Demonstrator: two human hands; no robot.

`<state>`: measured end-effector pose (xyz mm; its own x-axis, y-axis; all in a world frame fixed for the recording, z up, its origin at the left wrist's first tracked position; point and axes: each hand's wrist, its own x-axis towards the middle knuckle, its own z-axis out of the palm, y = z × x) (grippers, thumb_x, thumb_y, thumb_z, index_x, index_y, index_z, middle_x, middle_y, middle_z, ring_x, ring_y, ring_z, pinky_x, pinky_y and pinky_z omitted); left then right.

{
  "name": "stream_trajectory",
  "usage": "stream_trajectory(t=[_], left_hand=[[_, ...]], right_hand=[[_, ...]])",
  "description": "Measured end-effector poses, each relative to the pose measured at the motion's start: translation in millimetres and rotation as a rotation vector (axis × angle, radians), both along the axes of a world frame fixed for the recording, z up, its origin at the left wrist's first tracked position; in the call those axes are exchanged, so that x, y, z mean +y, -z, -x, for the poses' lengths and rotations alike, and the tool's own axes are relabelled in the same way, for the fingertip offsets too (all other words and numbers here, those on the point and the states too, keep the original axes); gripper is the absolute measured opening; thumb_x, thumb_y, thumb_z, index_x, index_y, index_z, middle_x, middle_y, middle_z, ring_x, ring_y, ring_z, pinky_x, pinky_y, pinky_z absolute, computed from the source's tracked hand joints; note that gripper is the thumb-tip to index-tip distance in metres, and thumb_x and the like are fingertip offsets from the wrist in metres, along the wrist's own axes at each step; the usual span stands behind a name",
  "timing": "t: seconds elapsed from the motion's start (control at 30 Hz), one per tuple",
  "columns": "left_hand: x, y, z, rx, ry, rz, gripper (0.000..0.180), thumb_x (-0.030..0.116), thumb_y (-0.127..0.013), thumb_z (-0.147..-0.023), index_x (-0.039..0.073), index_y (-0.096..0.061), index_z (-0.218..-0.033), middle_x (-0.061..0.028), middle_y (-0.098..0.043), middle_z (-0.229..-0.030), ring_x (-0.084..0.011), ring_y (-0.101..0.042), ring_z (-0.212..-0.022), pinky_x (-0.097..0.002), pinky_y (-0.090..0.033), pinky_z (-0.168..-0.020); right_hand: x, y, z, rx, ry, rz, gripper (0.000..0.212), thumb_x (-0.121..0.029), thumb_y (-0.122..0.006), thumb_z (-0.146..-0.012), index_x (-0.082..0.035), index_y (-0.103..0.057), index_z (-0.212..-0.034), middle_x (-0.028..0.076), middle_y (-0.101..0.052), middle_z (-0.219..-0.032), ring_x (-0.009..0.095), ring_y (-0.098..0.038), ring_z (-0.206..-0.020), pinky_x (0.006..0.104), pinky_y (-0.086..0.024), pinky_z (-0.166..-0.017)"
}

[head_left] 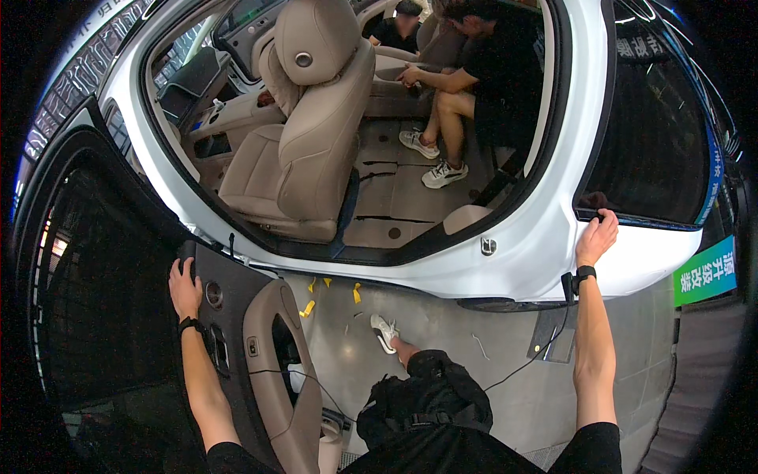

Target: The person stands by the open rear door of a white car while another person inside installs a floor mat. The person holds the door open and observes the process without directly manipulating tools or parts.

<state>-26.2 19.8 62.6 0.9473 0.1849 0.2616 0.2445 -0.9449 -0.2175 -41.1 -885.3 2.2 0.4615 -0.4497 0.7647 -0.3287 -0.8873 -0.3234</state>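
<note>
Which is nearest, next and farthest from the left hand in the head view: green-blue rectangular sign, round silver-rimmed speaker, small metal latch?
1. Speaker, just right of the left hand.
2. Latch, on the white car frame.
3. Sign, far right.

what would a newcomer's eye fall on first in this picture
The beige front seat would likely draw the eye first, left of centre inside the white car. Next come the left hand on the open door and the right hand by the dark rear side window. Bright yellow scraps dot the grey floor beside that door.
</note>
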Motion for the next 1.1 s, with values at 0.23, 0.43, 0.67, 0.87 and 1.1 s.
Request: stream_trajectory(t=[0.23, 0.43, 0.67, 0.87, 1.1], left_hand=[[-3.5, -2.2, 0.4, -0.011, 0.016, 0.003, 0.057, 0.008, -0.069, -0.086, 0.017, -0.049, -0.138, -0.0169, -0.042, -0.147, -0.0367, -0.044, -0.134, -0.0460, -0.040, -0.111], [-4.4, -3.8, 0.2, -0.003, 0.016, 0.003, 0.056, 0.008, -0.069, -0.086, 0.017, -0.049, -0.138, -0.0170, -0.043, -0.147, -0.0367, -0.044, -0.134, -0.0462, -0.040, -0.111], [-5.4, -2.7, 0.7, -0.011, 0.012, -0.006, 0.056, 0.008, -0.069, -0.086, 0.016, -0.049, -0.138, -0.0172, -0.043, -0.146, -0.0372, -0.044, -0.134, -0.0464, -0.040, -0.111], [-2.3, -1.6, -0.5, -0.008, 0.020, -0.005, 0.055, 0.009, -0.068, -0.087, 0.017, -0.049, -0.137, -0.0176, -0.043, -0.146, -0.0376, -0.044, -0.133, -0.0466, -0.040, -0.111], [1.8, -0.4, -0.7, -0.017, 0.042, 0.006, 0.054, 0.010, -0.069, -0.087, 0.017, -0.049, -0.137, -0.0177, -0.043, -0.146, -0.0381, -0.045, -0.133, -0.0470, -0.041, -0.110]], right_hand=[[0.0, -0.5, 0.1, 0.004, 0.002, -0.011, 0.027, -0.020, -0.048, -0.093, -0.008, -0.058, -0.115, 0.013, -0.055, -0.126, 0.034, -0.049, -0.120, 0.0465, -0.034, -0.104], [0.4, -0.2, 0.0, 0.007, 0.010, -0.003, 0.027, -0.020, -0.048, -0.093, -0.008, -0.058, -0.115, 0.012, -0.056, -0.126, 0.034, -0.049, -0.120, 0.0467, -0.034, -0.103], [0.1, -0.4, 0.0, 0.011, 0.011, -0.002, 0.027, -0.020, -0.048, -0.093, -0.008, -0.058, -0.115, 0.012, -0.055, -0.126, 0.034, -0.050, -0.120, 0.0470, -0.035, -0.103], [-1.9, 1.1, -0.1, 0.009, 0.008, 0.000, 0.027, -0.020, -0.049, -0.093, -0.008, -0.058, -0.115, 0.012, -0.055, -0.127, 0.034, -0.049, -0.120, 0.0469, -0.034, -0.103], [-2.2, 1.3, -0.2, 0.015, 0.010, -0.010, 0.028, -0.020, -0.048, -0.093, -0.007, -0.058, -0.116, 0.012, -0.055, -0.127, 0.034, -0.049, -0.120, 0.0469, -0.034, -0.104]])
